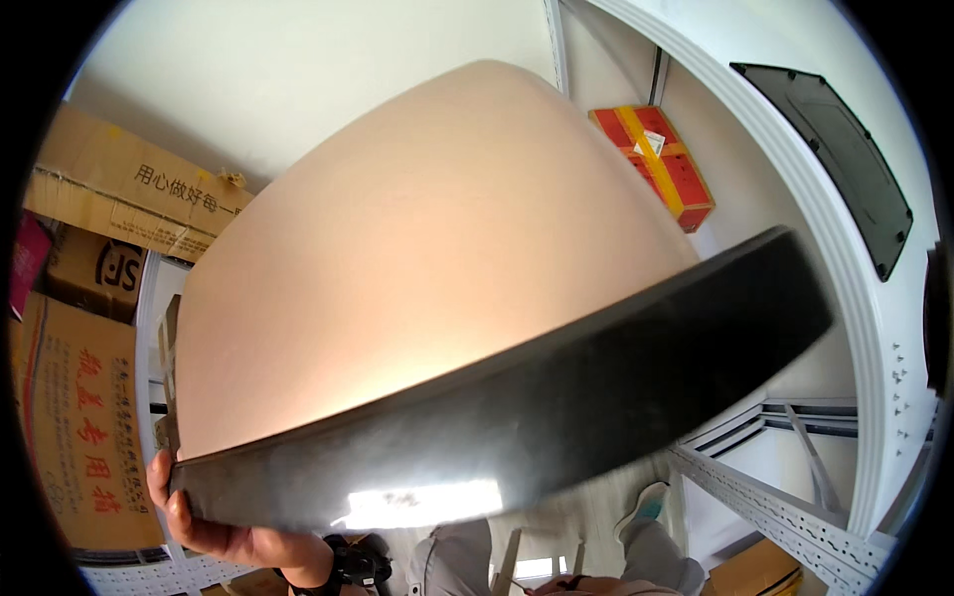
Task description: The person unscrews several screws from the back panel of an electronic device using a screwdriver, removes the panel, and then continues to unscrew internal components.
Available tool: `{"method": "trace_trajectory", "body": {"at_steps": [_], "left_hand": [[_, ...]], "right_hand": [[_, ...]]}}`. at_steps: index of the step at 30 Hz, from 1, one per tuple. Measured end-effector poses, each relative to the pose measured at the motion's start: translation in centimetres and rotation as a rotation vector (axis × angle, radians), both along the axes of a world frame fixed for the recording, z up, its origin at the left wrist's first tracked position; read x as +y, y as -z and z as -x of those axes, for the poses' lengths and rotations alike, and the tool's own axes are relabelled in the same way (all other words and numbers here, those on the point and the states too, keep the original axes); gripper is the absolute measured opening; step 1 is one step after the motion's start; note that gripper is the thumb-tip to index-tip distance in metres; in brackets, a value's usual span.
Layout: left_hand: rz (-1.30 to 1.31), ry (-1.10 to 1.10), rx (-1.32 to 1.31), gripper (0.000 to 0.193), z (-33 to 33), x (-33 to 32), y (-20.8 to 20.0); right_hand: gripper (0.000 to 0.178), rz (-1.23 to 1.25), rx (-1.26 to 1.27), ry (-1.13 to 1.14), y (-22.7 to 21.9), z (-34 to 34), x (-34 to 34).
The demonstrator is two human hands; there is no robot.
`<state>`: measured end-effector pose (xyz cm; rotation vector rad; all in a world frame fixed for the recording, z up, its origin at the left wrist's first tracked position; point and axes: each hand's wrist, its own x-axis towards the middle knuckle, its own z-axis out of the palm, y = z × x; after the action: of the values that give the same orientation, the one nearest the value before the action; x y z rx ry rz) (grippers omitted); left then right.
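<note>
A large, smooth, beige-pink panel (427, 258) with rounded corners fills the middle of the head view. Along its near side runs a wide, glossy black band (596, 387) that catches a bright reflection. My left hand (214, 526) grips the lower left corner of this panel, its fingers curled round the black end, and a black watch (358, 564) is on that wrist. The panel is raised and tilted, its right end higher than its left. At the bottom edge a skin-toned shape (606, 587) shows, perhaps part of my right arm. My right hand cannot be seen.
On the white tabletop (825, 169) to the right lie a thin black cover (835, 159) and several small screws (899, 387). A red box with yellow tape (656, 164) stands beyond. Cardboard boxes (84, 417) are stacked at left. Below right is a perforated metal rail (785, 512).
</note>
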<state>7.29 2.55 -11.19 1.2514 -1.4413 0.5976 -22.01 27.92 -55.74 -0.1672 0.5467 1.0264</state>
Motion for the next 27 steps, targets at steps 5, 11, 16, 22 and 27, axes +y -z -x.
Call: {"method": "trace_trajectory", "body": {"at_steps": [5,11,16,22,27], "left_hand": [[-0.020,0.098,0.019,0.050,0.3,-0.4,-0.6],[-0.068,0.122,0.110,0.047,0.9,0.2,-1.8],[-0.086,0.127,0.131,0.045,0.6,0.2,-2.4],[-0.041,0.100,0.218,0.036,0.7,-0.2,-2.9],[-0.041,0.126,0.160,0.034,0.1,-0.5,-2.8]], "right_hand": [[0.015,0.098,0.029,-0.130,4.0,-1.5,-1.9],[0.016,0.524,-0.431,-0.470,-1.0,-4.8,-13.8],[0.029,0.906,-0.150,-0.283,-4.5,-2.8,-17.8],[0.034,1.244,-0.272,-0.607,-16.6,-3.4,-25.7],[0.027,1.497,-0.268,-0.522,-28.0,-1.4,-28.3]]}}
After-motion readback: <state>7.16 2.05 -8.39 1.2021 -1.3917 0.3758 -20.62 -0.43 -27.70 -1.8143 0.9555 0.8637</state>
